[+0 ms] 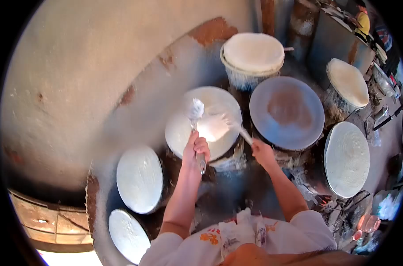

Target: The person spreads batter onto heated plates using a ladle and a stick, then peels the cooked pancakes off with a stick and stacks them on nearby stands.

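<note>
My left hand [196, 149] is closed around the grey handle of a ladle [195, 116], whose head is coated with white batter. It is held over a round griddle [178, 131] covered by a white layer. In my right hand [263, 152] is a pale-handled tool [245, 134], gripped with curled fingers. Its far end reaches over the same griddle, and motion smears its head. A brighter white patch of batter [212, 127] shows between the two tools. To the right is a grey griddle [272, 128] with a brown patch in its middle.
White-topped round pans stand around: a raised one [253, 51] behind, others at right [346, 159] and left [139, 179]. Another raised pan [347, 82] is at upper right. A large curved wall [77, 88] fills the left. A person in yellow [363, 22] is far off.
</note>
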Motion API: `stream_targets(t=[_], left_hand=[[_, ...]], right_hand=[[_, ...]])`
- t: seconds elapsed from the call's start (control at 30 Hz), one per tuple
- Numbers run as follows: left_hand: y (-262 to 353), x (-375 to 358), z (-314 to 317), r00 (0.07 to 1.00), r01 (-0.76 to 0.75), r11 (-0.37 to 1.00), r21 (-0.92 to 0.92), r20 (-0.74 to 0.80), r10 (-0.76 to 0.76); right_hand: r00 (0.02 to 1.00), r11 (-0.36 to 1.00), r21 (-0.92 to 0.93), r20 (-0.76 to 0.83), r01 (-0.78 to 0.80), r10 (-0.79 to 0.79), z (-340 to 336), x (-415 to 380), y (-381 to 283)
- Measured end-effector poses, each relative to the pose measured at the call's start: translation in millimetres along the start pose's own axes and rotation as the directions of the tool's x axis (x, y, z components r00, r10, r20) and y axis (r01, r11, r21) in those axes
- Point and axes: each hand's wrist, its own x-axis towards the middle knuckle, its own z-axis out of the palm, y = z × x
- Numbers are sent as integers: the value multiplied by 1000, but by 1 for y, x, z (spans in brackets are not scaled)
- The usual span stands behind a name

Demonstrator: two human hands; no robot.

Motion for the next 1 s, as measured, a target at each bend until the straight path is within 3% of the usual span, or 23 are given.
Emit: stream_targets(t=[0.03, 0.07, 0.1, 0.17, 0.23, 0.27, 0.33, 0.4, 0.5, 0.57, 0.6, 0.63, 0.7, 0.8, 0.83, 0.9, 0.97, 1.0], left_hand=[[-6, -7, -11, 996, -69, 997, 36, -52, 71], [-12, -7, -18, 986, -130, 987, 93, -88, 138], [-21, -3, -23, 975, -175, 971, 161, -110, 194], [-62, -2, -36, 956, -236, 965, 111, -150, 251], [-93, 4, -48, 945, -282, 958, 50, -158, 287], [-93, 1, -47, 975, -211, 971, -110, -97, 201], [-88, -2, -45, 996, -18, 919, -395, 77, 53], [-82, -15, -19, 970, 111, 813, -572, 239, 35], [-90, -78, 29, 941, 143, 719, -680, 319, 115], [-94, -95, 31, 878, 140, 789, -599, 444, 181], [-92, -88, 29, 855, 96, 839, -536, 476, 207], [-91, -88, 25, 840, 34, 877, -480, 489, 235], [-80, -89, 26, 891, -23, 835, -549, 368, 267], [-68, -96, 23, 925, -7, 758, -652, 284, 253], [-69, -96, 22, 938, -25, 755, -656, 245, 244], [-91, -104, 23, 923, 22, 808, -589, 323, 210], [-121, -118, 39, 885, 102, 858, -503, 440, 153], [-135, -118, 47, 870, 124, 891, -438, 480, 114]], right_hand=[[978, 975, 86, -14, -206, 208, -5, -22, 3], [975, 975, 61, 79, -213, 208, 15, -41, 31], [994, 979, 171, 28, -112, 109, 47, -62, 41], [967, 904, 358, 185, -234, 177, 68, -74, 6], [996, 983, 183, 80, 13, -28, 76, -64, 6], [987, 984, 91, 34, 153, -157, 79, -49, 3], [956, 957, -27, -46, 290, -291, 48, -34, -34], [914, 902, -176, -22, 395, -405, 21, -29, -52], [907, 917, -104, -142, 385, -397, -10, 11, -60], [964, 965, 1, -47, 262, -261, 5, 58, -4], [961, 973, 62, 154, 221, -228, 15, 66, 12], [931, 964, 62, 249, 259, -267, 21, 57, 12], [835, 937, 29, 444, 349, -325, 20, 22, -14], [855, 926, 59, 368, 372, -366, 24, 11, -13], [902, 923, 16, 206, 384, -379, 29, 8, 1], [857, 925, -152, 451, 348, -249, -6, -39, 3], [804, 888, -27, 437, 459, -402, -26, -102, 27], [830, 913, 57, 397, 404, -392, -43, -117, 40]])
